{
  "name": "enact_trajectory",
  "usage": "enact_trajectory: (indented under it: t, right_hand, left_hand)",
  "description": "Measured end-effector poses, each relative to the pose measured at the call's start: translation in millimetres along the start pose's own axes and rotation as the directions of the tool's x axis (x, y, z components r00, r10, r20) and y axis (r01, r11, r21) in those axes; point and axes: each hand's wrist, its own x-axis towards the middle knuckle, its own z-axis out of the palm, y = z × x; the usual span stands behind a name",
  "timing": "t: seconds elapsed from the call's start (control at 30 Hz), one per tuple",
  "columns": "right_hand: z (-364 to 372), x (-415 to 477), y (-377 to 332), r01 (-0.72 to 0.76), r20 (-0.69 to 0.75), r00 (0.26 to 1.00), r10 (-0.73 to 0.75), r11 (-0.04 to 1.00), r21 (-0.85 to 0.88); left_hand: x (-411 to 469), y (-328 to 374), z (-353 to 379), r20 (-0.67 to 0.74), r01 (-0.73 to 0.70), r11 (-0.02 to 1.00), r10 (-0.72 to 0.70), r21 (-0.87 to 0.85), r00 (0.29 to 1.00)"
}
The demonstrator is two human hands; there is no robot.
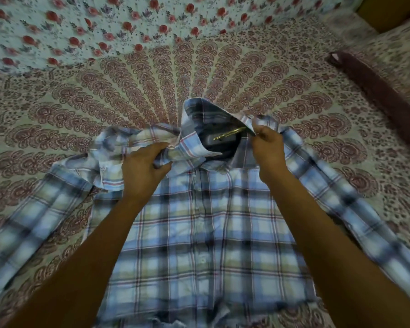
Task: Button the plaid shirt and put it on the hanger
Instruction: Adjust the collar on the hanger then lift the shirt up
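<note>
The blue and white plaid shirt lies front up on the bed, its front placket closed and its sleeves spread to both sides. My left hand grips bunched cloth at the left side of the collar. My right hand pinches the right collar edge and holds it up. In the open neck a dark hanger with a gold metal hook shows, mostly hidden inside the shirt.
A paisley bedspread covers the bed under the shirt. A rose-print sheet lies at the far side. A dark maroon cloth strip runs along the right. A brown surface shows at the top right corner.
</note>
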Motion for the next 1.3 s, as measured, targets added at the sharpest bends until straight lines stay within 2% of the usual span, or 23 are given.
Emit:
enact_trajectory:
  t: [0.1, 0.2, 0.3, 0.43, 0.5, 0.6, 0.67, 0.73, 0.83, 0.93, 1.07, 1.13, 1.2, 1.3]
  right_hand:
    - [-12, -13, 6, -0.026, 0.019, 1.000, 0.025, 0.997, 0.072]
    - [-20, -22, 14, 0.137, 0.028, 0.990, -0.137, 0.991, 0.009]
    - [-22, -21, 17, 0.255, 0.012, 0.967, -0.256, 0.958, -0.135]
    - [-15, -17, 14, 0.227, 0.100, 0.972, -0.212, 0.955, -0.190]
    - [-11, -12, 18, 0.207, 0.048, 0.978, -0.202, 0.939, -0.276]
    - [-10, -6, 21, 0.257, -0.049, 0.956, -0.289, 0.907, -0.333]
    - [-13, -4, 21, 0.328, 0.025, 0.940, -0.340, 0.882, -0.337]
    - [-17, -4, 21, 0.356, 0.142, 0.934, -0.327, 0.879, -0.318]
    - [-22, -4, 19, 0.238, 0.183, 0.960, -0.213, 0.963, -0.128]
    - [-28, -3, 14, 0.103, 0.178, 0.979, -0.103, 0.995, 0.006]
    - [-28, -1, 12, 0.109, 0.204, 0.975, -0.088, 0.989, -0.096]
    - [-27, -2, 10, 0.074, 0.227, 0.973, -0.051, 0.993, -0.093]
    - [-25, -2, 14, -0.032, 0.230, 0.972, 0.039, 0.999, -0.034]
    - [-17, -4, 21, -0.249, 0.210, 0.954, 0.214, 0.956, 0.155]
  left_hand:
    - [-7, 3, -2, 0.016, 0.010, 0.998, -0.009, -0.055, 1.000]
    - [-8, 5, -4, 0.025, 0.027, 0.995, -0.024, -0.101, 0.999]
    - [-9, 6, -8, 0.036, -0.016, 0.997, 0.019, -0.069, 0.999]
    - [-11, 8, -9, 0.036, -0.040, 0.998, 0.042, -0.047, 0.998]
    - [-12, 6, -8, 0.044, -0.038, 0.998, 0.040, -0.054, 0.998]
    - [-11, 1, -8, 0.062, -0.042, 0.997, 0.046, -0.063, 0.997]
    - [-11, -3, -7, 0.065, -0.020, 0.996, 0.025, -0.081, 0.998]
    - [-10, -7, -6, 0.068, 0.021, 0.992, -0.012, -0.127, 0.998]
    - [-9, -12, -4, 0.085, 0.022, 0.991, -0.011, -0.136, 0.996]
    - [-11, -15, -2, 0.104, 0.024, 0.991, -0.010, -0.131, 0.995]
    - [-13, -16, 1, 0.116, 0.020, 0.991, -0.005, -0.132, 0.993]
    - [-15, -15, 2, 0.115, 0.019, 0.991, -0.004, -0.133, 0.993]
    - [-16, -15, 3, 0.116, 0.026, 0.991, -0.011, -0.134, 0.993]
    - [-15, -16, 1, 0.117, 0.024, 0.991, -0.009, -0.130, 0.993]
